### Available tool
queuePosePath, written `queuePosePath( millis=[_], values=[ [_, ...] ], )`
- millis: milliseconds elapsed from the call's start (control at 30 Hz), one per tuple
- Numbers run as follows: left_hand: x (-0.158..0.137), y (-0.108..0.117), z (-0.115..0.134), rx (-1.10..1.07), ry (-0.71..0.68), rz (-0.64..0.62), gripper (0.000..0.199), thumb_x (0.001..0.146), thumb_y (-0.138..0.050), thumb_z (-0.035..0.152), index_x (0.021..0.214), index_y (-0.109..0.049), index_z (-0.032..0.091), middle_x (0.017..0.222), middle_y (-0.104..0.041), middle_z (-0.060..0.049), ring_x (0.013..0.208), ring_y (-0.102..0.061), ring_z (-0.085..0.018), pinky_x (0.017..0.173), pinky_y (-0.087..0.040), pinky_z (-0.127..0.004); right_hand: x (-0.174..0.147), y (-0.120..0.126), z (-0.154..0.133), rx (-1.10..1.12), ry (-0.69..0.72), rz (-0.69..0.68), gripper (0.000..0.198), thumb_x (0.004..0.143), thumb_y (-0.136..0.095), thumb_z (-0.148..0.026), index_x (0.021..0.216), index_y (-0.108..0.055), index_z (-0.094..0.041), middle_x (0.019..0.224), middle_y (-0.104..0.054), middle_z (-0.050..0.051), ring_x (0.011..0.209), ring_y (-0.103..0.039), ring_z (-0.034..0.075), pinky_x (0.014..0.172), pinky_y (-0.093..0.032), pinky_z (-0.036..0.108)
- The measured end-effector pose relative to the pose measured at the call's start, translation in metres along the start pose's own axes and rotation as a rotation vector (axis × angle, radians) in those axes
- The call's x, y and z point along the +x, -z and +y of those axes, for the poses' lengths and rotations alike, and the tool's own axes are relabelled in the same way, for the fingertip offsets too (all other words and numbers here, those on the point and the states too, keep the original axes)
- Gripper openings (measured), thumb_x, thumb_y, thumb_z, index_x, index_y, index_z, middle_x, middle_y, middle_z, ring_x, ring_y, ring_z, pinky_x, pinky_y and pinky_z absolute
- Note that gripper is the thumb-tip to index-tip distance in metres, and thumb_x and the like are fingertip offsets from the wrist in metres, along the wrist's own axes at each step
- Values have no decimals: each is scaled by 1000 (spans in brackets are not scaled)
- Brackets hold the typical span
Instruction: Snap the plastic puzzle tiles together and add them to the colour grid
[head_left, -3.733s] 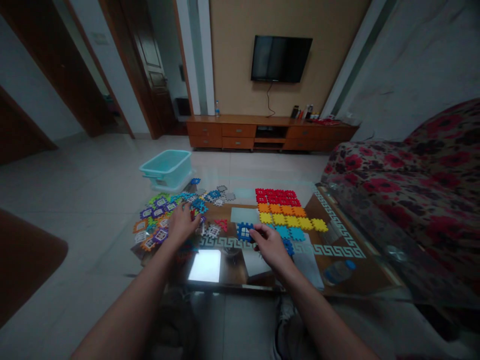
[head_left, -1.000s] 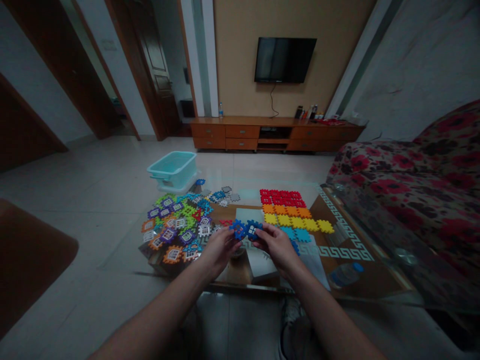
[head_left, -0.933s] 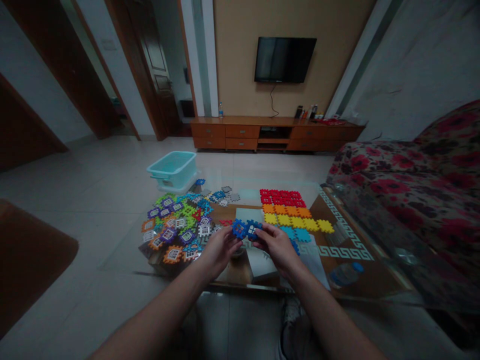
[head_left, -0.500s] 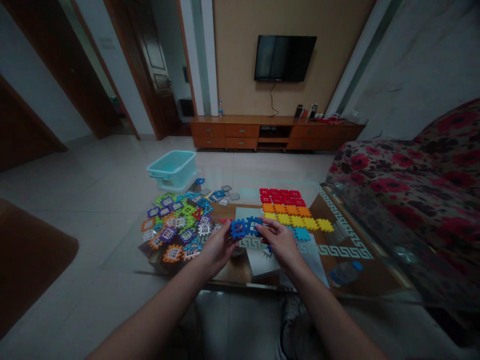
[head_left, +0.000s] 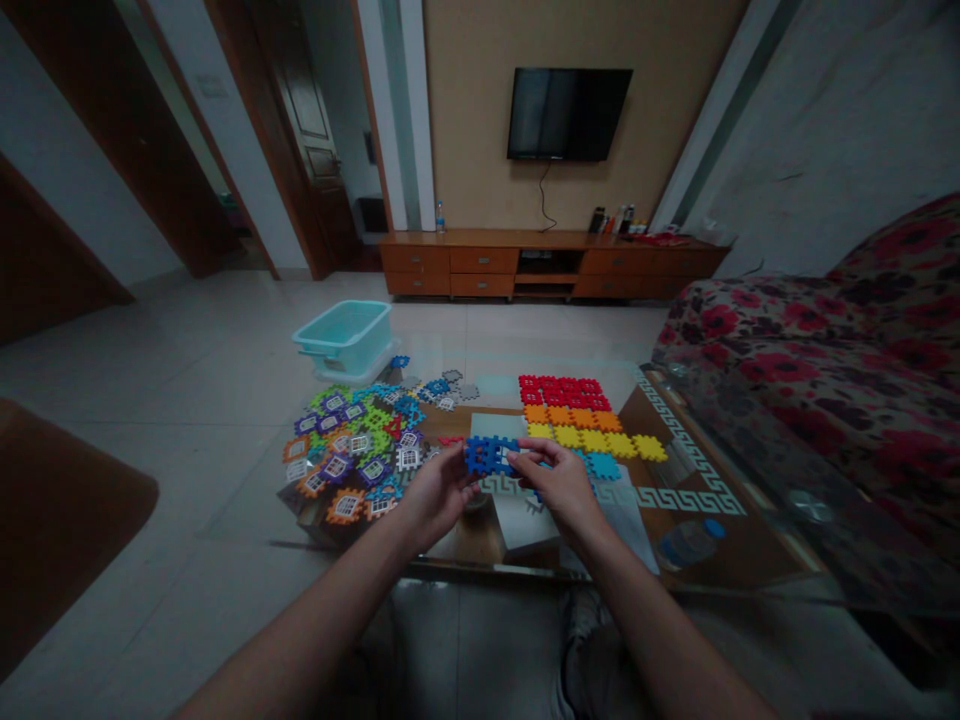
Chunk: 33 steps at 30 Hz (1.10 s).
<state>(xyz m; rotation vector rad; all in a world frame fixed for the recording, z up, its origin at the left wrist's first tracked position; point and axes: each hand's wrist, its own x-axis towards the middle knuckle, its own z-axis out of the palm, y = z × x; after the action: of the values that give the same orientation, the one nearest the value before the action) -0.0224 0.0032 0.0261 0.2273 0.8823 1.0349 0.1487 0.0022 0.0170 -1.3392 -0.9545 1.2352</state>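
Two dark blue interlocking plastic tiles (head_left: 491, 455) are held edge to edge above the glass table. My left hand (head_left: 442, 487) pinches the left tile at its outer side. Closed on the right tile, my right hand (head_left: 553, 478) has its thumb on top, partly covering a white window in it. Beyond and to the right lie joined rows of red tiles (head_left: 562, 392), orange tiles (head_left: 570, 418) and yellow tiles (head_left: 607, 444). Light blue tiles (head_left: 602, 466) lie just past my right hand. A mixed heap of loose tiles (head_left: 352, 440) spreads to the left.
A turquoise plastic bin (head_left: 349, 340) stands at the table's far left. A bottle with a blue cap (head_left: 690, 545) lies near the right front, by a white paper sheet (head_left: 626, 520). Flowered sofa (head_left: 795, 340) flanks the right; a low wooden cabinet (head_left: 484, 265) stands farther off.
The two blue tiles have come together, closing the gap between them, and now look like one strip. My left hand has shifted slightly right; both hands keep their hold.
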Motion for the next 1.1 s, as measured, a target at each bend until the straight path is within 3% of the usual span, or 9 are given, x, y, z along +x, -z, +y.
queuePosePath(
  millis=[233, 467, 1100],
  values=[
    [-3, 3, -3, 75, -7, -118, 11, 87, -66, 22, 94, -71, 15, 92, -72, -7, 77, -64, -14, 64, -47, -22, 0, 1, 1, -10, 23, -23, 46, 57, -85, -44, 89, -70, -14, 67, -69, 4, 59, -61, 15, 56, -46, 27],
    [-2, 10, -8, 183, -61, -279, 27, 77, -79, 32, 99, -72, 17, 98, -71, -6, 81, -64, -13, 69, -46, -21, 0, 0, 0, -29, 79, -33, 47, 57, -84, -48, 88, -72, -15, 72, -69, 4, 62, -61, 16, 60, -49, 30],
    [0, 14, -11, 231, -126, -265, 39, 70, -85, 26, 104, -68, 16, 108, -71, -11, 93, -69, -18, 83, -54, -28, 0, -1, 5, -16, 89, -199, 39, 63, -80, -43, 89, -71, -16, 69, -68, 1, 64, -61, 15, 65, -50, 30]
  ],
)
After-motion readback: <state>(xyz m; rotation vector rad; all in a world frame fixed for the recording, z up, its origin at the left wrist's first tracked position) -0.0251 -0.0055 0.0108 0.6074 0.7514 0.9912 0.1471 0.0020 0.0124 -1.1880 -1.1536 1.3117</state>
